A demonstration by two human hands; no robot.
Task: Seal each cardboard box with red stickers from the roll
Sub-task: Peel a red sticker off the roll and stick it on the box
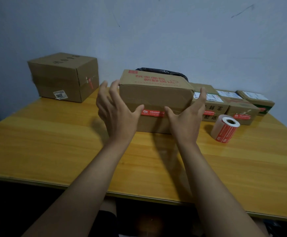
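A long cardboard box [154, 94] with red print on top stands in the middle of the wooden table [53, 142]. A red sticker [153, 113] runs across the seam on its near face. My left hand [117, 108] is at the box's left end with fingers spread and the thumb touching the sticker's left end. My right hand [187, 117] is at the right end, its fingers straight against the box's right side and its thumb by the sticker. The roll of red stickers [225, 130] lies on the table to the right.
A large cardboard box [62, 77] stands at the back left by the wall. Several smaller boxes [242, 108], some with red stickers, line the back right. Something in black plastic [173, 73] sits behind the middle box. The table's front edge runs close to me.
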